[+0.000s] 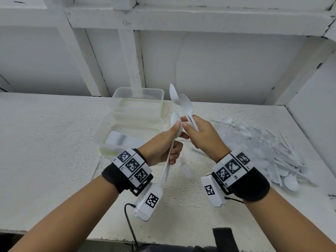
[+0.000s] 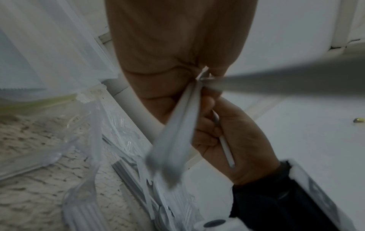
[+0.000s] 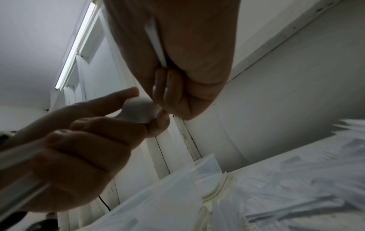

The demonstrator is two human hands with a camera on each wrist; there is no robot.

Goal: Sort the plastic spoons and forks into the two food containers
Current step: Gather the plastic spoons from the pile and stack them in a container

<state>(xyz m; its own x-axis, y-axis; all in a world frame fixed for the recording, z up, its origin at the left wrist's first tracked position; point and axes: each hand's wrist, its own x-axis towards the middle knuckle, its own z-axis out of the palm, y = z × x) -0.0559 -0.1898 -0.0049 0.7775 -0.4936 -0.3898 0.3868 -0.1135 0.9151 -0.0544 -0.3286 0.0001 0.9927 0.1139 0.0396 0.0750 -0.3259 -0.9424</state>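
Observation:
In the head view my left hand (image 1: 175,140) grips a bundle of white plastic spoons (image 1: 168,160), bowls up by the thumb and handles pointing down. My right hand (image 1: 190,127) holds two white spoons (image 1: 184,103) by their handles, bowls pointing up, and touches the left hand. Behind them stand two clear food containers: the far one (image 1: 156,93) looks empty, and the near one (image 1: 107,122) holds a row of white forks (image 1: 121,139). The left wrist view shows the bundled handles (image 2: 173,140), blurred. A spoon handle (image 3: 156,43) lies in my right palm in the right wrist view.
A big pile of loose white and clear cutlery (image 1: 263,146) covers the right side of the white bench (image 1: 45,142). One loose clear piece (image 1: 185,170) lies below my hands. White walls close in behind and on the right. A black cable (image 1: 130,224) hangs from my left wrist.

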